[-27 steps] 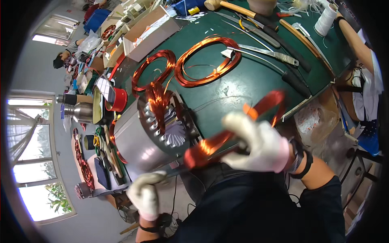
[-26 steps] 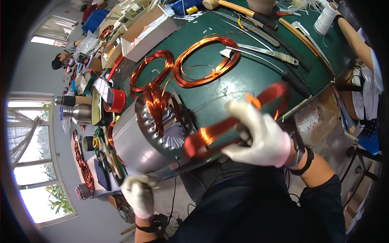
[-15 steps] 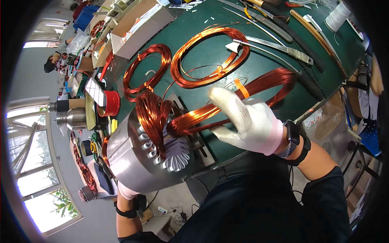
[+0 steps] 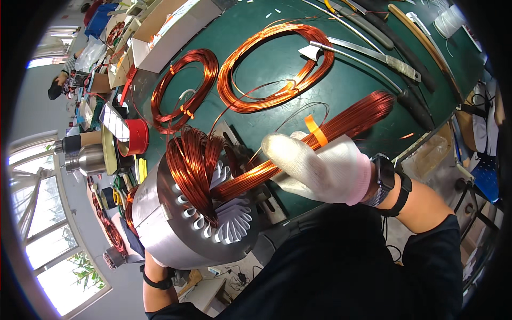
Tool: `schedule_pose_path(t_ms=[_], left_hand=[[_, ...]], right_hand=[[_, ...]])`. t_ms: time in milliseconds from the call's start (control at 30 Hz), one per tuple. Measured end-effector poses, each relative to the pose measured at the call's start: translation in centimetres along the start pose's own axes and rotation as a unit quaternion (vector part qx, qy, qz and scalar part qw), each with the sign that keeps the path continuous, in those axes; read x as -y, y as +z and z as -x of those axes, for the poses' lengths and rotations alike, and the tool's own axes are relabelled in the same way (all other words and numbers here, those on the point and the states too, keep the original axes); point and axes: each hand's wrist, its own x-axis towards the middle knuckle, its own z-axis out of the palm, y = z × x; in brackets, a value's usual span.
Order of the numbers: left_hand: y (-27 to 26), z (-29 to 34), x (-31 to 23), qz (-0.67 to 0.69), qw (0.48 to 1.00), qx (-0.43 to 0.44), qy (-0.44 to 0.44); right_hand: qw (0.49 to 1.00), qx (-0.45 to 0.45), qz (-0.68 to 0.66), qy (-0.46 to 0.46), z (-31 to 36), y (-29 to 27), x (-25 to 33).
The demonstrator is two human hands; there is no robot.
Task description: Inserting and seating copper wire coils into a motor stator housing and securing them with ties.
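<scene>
My right hand (image 4: 322,172), in a white glove, is closed around a copper wire coil (image 4: 368,113) with an orange tie (image 4: 316,131). The coil's near end reaches into a metal motor stator (image 4: 160,226), which lies on its side with its open end toward my right hand. White slot liners (image 4: 234,221) curl out along the stator's bore. Another bundle of copper windings (image 4: 184,168) bulges from its upper slots. My left hand (image 4: 153,260) is behind the stator's lower left; only its cuff shows, and its fingers are hidden.
Two tied copper coils (image 4: 212,72) (image 4: 224,85) lie on the green table (image 4: 298,208). Long-handled tools (image 4: 397,64) and a white thread spool (image 4: 448,22) are at the far right. A carton (image 4: 144,56), a red round container (image 4: 140,137) and a steel bottle (image 4: 92,160) stand left. Another person (image 4: 57,85) is far left.
The held coil's two sides have come together into one narrow bundle, and my right hand has closed around it. The stator has shifted slightly left and down in view.
</scene>
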Motion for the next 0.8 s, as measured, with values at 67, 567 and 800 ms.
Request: schedule_pose_path(t_ms=[67,567,800], left_hand=[[0.2,0.3,1.0,0.014,1.0,-0.012,-0.01],[5.9,-11.8,-2.7,0.13,0.983,-0.101,-0.085],[7.0,-16.4,-2.5,0.172,0.965,-0.152,-0.13]], right_hand=[[0.999,-0.008,0.042,-0.022,-0.1,0.1,-0.1],[0.993,0.077,0.087,-0.003,-0.6,1.3,-0.3],[0.964,0.246,0.041,0.093,-3.4,0.9,2.1]])
